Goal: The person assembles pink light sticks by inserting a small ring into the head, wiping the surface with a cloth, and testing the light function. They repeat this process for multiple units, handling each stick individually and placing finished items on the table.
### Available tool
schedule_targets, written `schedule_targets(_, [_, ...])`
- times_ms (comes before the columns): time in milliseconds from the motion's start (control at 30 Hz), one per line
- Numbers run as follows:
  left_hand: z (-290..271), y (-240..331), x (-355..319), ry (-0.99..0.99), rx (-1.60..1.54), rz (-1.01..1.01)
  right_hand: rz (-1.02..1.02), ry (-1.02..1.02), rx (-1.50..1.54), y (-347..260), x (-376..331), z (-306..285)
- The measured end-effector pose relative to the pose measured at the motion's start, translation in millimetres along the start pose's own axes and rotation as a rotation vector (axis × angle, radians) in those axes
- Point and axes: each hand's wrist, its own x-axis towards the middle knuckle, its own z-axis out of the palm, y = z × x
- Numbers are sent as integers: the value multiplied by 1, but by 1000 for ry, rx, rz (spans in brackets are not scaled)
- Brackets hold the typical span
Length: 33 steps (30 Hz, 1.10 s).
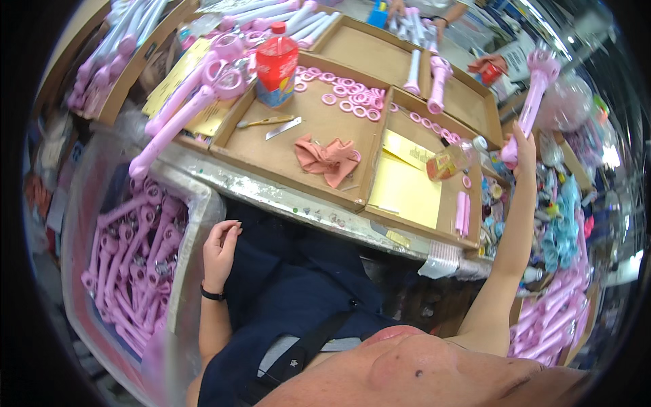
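My right hand (521, 150), with the arm stretched out at the right, is closed around the lower end of a pink plastic toy wand (537, 91). The wand stands nearly upright, its wide head on top. At the left, my left hand (220, 252) hangs loosely bent in front of the table edge, with nothing visible in it. Beside that hand is a large lined bin (201, 224) with many pink wand pieces (139, 254). Two more pink wands (178, 125) with ring-shaped heads lie across the box edge, jutting over the bin.
Shallow cardboard trays (241, 152) cover the table. They hold pink rings (352, 91), an orange cloth (327, 159), a cutter blade (283, 127), yellow paper (407, 193), a red-wrapped bottle (277, 64) and a tilted drink bottle (451, 161). Across the table is another person's hand (439, 27).
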Motion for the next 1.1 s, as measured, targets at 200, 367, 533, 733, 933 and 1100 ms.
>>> schedule_targets(200, [2,6,-34,-25,473,180,228,-125,-187,119,141,-15])
schedule_targets(367, [-2,17,-60,-8,489,61,387,-342,-82,140,169,36])
schedule_targets(533, [14,27,-56,-47,397,-14,330,-369,-57,140,144,57])
schedule_targets(733, [42,29,-27,-296,448,244,-55,-392,-71,155,85,38])
schedule_targets(933, [77,34,-2,-424,204,377,70,-568,814,105,-32,21])
schedule_targets(1100, [118,43,5,-641,276,830,-221,-265,-283,103,-60,68])
